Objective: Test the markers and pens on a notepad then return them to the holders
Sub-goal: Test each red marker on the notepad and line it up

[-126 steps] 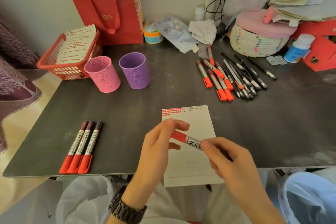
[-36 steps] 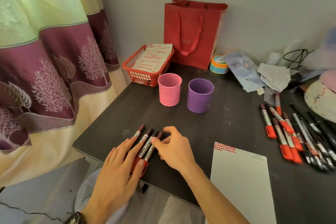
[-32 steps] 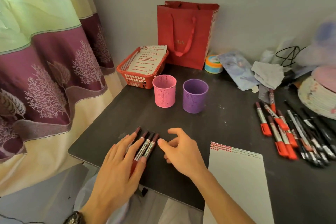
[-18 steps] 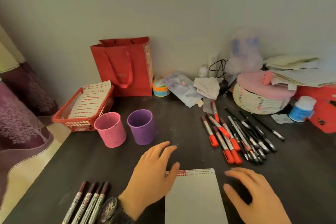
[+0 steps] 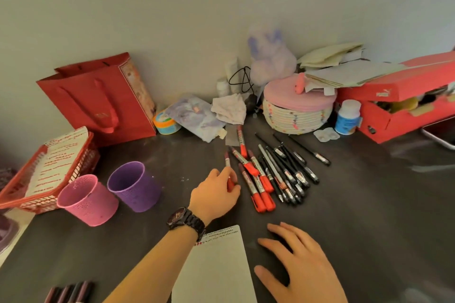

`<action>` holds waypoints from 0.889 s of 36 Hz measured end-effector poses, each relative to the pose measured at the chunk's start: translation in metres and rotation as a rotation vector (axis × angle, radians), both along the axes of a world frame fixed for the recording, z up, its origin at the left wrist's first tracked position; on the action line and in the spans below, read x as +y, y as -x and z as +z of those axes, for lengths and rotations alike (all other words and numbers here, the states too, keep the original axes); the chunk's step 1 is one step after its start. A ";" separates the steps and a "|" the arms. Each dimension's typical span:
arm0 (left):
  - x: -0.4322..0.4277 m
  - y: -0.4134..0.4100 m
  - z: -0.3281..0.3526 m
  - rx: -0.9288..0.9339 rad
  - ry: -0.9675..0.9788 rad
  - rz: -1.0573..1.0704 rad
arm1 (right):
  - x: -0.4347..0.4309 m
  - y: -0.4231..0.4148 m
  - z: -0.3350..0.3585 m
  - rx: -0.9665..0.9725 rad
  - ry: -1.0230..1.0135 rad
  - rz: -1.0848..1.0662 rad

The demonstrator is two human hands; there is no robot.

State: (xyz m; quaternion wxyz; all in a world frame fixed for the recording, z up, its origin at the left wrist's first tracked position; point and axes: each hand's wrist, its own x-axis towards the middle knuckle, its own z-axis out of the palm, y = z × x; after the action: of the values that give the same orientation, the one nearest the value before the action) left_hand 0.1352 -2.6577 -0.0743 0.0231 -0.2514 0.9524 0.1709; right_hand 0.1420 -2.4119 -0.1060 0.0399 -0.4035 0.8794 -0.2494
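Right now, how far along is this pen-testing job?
Early on. A row of markers lies at the near edge, seemingly tested. The left hand pinches a red marker beside the pile of markers and pens, which is yet to be tested on the notepad. The pink holder and purple holder show no pens, so returning is all left.

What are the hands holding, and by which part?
The left hand pinches one red marker near its red-capped lower end; the right hand holds nothing.

Red bag (image 5: 98,103), woven basket (image 5: 295,118), shoebox (image 5: 394,115) along wall.
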 end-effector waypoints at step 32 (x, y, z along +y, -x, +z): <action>0.041 -0.195 0.026 0.545 -0.950 0.383 | -0.052 -0.055 0.044 -1.054 0.644 -0.185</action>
State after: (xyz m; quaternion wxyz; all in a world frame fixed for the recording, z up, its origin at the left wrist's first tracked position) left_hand 0.3306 -2.6171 -0.0483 -0.1441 -0.3280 0.6803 0.6395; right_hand 0.1973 -2.4639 -0.0625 0.3230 -0.1403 0.6536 -0.6700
